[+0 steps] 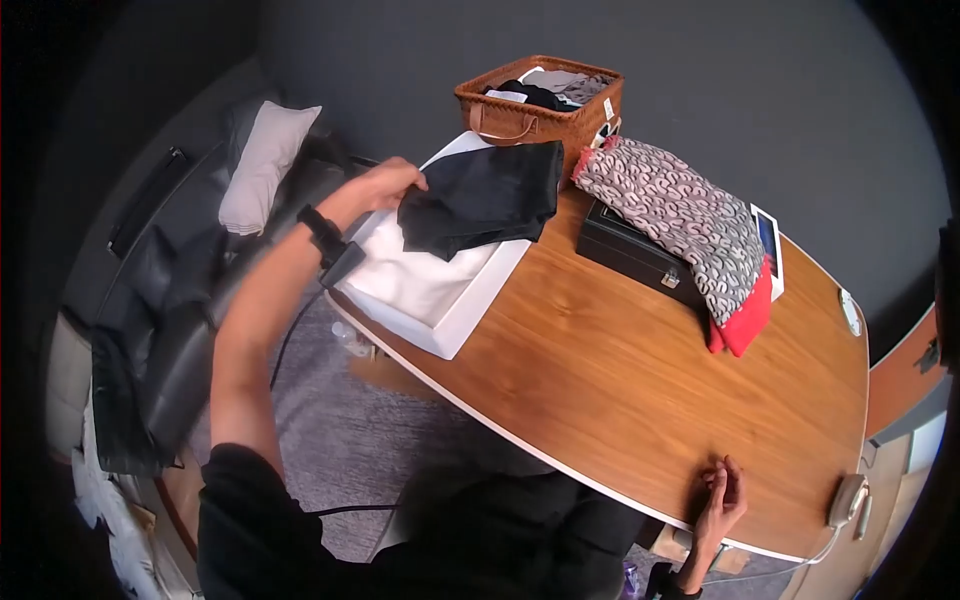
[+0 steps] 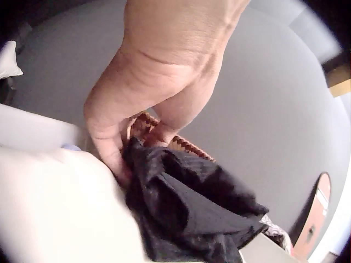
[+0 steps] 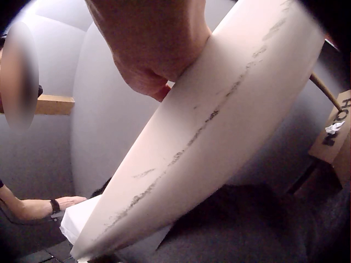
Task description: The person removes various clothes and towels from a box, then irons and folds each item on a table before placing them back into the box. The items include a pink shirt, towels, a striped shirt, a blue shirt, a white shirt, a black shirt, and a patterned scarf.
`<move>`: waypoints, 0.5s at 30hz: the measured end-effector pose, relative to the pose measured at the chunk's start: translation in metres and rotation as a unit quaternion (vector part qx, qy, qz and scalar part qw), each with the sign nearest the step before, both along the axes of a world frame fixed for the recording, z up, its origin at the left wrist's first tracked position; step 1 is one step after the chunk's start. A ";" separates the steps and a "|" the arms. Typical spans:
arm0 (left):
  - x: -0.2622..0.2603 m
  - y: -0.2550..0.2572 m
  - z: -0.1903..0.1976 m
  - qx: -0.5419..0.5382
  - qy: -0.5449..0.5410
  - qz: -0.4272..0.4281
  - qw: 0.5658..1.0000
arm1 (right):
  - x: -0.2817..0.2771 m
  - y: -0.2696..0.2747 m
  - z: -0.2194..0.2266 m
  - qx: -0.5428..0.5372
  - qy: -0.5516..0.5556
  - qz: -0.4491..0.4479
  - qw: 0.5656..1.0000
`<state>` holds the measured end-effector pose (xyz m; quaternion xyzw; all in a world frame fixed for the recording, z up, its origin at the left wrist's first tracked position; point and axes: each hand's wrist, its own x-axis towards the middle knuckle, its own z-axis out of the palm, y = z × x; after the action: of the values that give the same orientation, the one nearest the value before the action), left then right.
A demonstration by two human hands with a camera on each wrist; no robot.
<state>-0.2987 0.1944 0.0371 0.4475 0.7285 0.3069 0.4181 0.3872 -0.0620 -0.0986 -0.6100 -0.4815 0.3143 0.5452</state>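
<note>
My left hand (image 1: 388, 186) pinches the left corner of a black cloth (image 1: 485, 195), which lies partly over a white box (image 1: 465, 318) with white fabric (image 1: 405, 270) in it. In the left wrist view, thumb and fingers of the left hand (image 2: 148, 93) grip the bunched edge of the black cloth (image 2: 186, 203). My right hand (image 1: 722, 505) rests at the table's near edge, fingers loosely bent and holding nothing. The right wrist view shows the right hand (image 3: 156, 55) above the table's pale edge (image 3: 203, 131), its fingertips mostly hidden.
A wicker basket (image 1: 560, 125) with clothes stands behind the white box. On the wooden table (image 1: 600, 390) are a black case (image 1: 635, 255), a patterned cloth (image 1: 690, 210) with red parts, and a white corded device (image 1: 848, 500). A sofa (image 1: 190, 340) stands at the left.
</note>
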 end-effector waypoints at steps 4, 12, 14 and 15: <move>0.053 -0.007 0.037 -0.021 -0.108 0.002 0.994 | -0.006 -0.001 0.007 -0.001 0.001 0.000 1.000; 0.045 0.045 0.008 0.130 0.199 0.086 0.967 | 0.000 0.001 -0.002 0.027 -0.027 0.000 0.999; 0.040 0.049 0.009 0.141 0.204 0.089 0.965 | 0.000 0.001 0.001 0.025 -0.041 0.004 0.999; 0.036 0.052 0.009 0.145 0.208 0.090 0.963 | -0.001 0.000 0.001 0.023 -0.048 0.006 0.999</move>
<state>-0.2622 0.2464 0.0457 0.4899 0.7843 0.3461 0.1586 0.3863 -0.0615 -0.0975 -0.6085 -0.5179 0.2766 0.5339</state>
